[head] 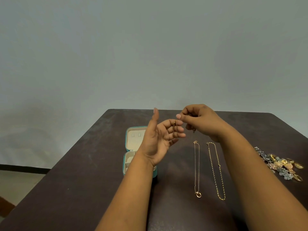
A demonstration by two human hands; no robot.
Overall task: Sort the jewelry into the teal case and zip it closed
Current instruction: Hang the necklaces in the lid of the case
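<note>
Both forearms reach forward from the bottom edge over the dark table [66, 189], meeting above its middle. The left hand [160, 139] is raised with the palm turned up and toward the right, thumb pointing straight up, the four fingers curled loosely inward; a small dark-and-gold chain [174, 127] hangs across those fingers, touching them. The right hand [198, 122] is held just beside it, knuckles up, fingers and thumb drawn together in a pinch near the chain's top; a short bit of chain dangles below this hand too, though whether it is the same piece is too small to tell.

Under the left wrist sits the teal case [128, 157], open, partly hidden by the arm. Its near half shows cream compartments, and whether anything lies in them cannot be told; its far half, the lid lining, carries two small pale tabs.

On the table to the right of the hands lie two necklaces, stretched lengthwise and apart from each other: a thin necklace [197, 167] with a ring-shaped pendant at its near end, and a heavier gold link necklace [215, 170]. Farther right, near the table's edge, one heap of jewelry [281, 165] mixes gold rings with silver and pink flower-shaped pieces, too tangled to count.
</note>
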